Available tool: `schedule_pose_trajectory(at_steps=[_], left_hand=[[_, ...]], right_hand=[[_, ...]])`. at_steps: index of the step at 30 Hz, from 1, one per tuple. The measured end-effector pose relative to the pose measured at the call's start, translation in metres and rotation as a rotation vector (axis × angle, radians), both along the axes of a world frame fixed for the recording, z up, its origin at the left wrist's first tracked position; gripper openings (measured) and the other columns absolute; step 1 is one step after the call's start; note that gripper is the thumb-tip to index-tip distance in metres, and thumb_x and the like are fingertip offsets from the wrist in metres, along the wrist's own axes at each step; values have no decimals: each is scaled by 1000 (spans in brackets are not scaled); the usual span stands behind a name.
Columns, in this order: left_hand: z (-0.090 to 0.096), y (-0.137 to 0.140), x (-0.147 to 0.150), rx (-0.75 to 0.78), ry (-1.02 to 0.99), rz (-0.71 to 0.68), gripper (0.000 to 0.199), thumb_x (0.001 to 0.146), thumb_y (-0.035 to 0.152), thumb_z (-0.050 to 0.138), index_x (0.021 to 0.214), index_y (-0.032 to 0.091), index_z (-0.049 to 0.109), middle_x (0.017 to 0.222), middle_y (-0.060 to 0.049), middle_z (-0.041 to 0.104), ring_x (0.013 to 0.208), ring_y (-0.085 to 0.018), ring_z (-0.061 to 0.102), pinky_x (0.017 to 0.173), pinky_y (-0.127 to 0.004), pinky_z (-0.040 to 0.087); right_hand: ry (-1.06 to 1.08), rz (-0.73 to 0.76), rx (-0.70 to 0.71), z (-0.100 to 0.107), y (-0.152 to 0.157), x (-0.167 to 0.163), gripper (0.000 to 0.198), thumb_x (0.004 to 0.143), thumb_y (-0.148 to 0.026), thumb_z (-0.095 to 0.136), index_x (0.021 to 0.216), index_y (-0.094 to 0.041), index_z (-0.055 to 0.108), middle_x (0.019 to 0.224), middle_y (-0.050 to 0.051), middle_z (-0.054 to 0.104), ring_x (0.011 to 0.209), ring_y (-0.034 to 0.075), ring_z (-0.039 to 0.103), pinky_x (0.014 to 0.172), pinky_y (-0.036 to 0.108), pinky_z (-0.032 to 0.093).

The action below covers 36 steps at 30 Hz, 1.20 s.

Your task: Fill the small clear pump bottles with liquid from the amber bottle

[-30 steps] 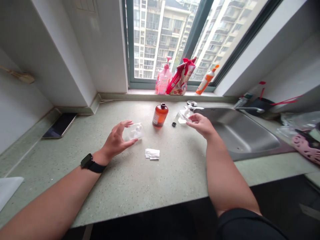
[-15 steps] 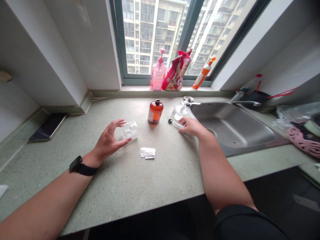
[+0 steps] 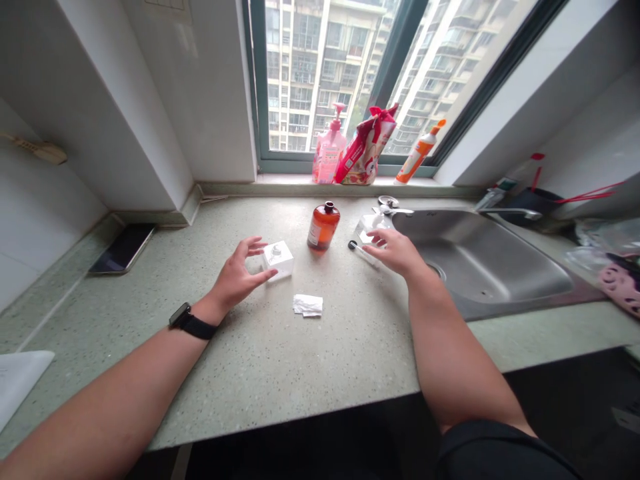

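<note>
Head feed: I see the left hand (image 3: 243,275) spread wide around the clear square container (image 3: 280,261) on the counter (image 3: 310,373), left of the amber bottle (image 3: 323,228). Right hand (image 3: 395,252): fingers loosely parted at the white tube (image 3: 361,250) by the black cap (image 3: 351,245); can't tell contact.

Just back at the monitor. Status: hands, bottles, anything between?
Left hand around square clear bottle. Right hand at thin tube; both grips unclear. Between: amber bottle, upright, uncapped; folded tissue nearer the person.
</note>
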<state>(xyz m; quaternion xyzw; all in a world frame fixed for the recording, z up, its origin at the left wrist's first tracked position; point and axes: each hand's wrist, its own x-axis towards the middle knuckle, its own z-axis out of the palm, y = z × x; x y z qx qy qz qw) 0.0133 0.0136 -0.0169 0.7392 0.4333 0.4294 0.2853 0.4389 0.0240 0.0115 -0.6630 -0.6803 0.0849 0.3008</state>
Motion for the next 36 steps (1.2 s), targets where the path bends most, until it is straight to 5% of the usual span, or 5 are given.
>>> schedule_pose_trajectory(at_steps=[5,10,21,29,36], left_hand=[[-6,2,6,6,-82,-44,76,84,46,89,145,24,52,141,-16,71,130,-32,71,113,-56,57],[-14,5,10,11,-92,-20,74,85,45,88,146,23,52,143,-18,69,129,-32,71,112,-56,57],[-17,10,14,43,91,93,60,81,39,87,134,23,60,132,-12,69,129,-32,68,114,-52,54],[-11,20,17,-75,120,159,61,77,38,93,127,22,63,120,-13,74,115,-33,74,105,-54,58],[-12,12,7,-59,102,204,71,82,43,91,140,25,57,129,-13,72,127,-35,69,111,-55,55]], right_hand=[[362,49,284,-16,10,-47,74,83,-64,77,143,-24,61,132,16,69,124,34,68,104,53,59],[517,66,203,-51,30,-104,104,78,-67,80,162,-23,38,156,21,55,146,34,54,119,55,50],[520,-95,188,-52,57,-145,82,72,-44,81,145,-23,49,141,17,64,131,34,62,119,55,47],[557,45,118,-49,48,-137,78,69,-50,84,137,-27,52,132,11,71,115,31,69,106,48,55],[455,166,242,-46,39,-138,74,73,-61,85,132,-25,58,126,12,72,112,32,68,103,49,55]])
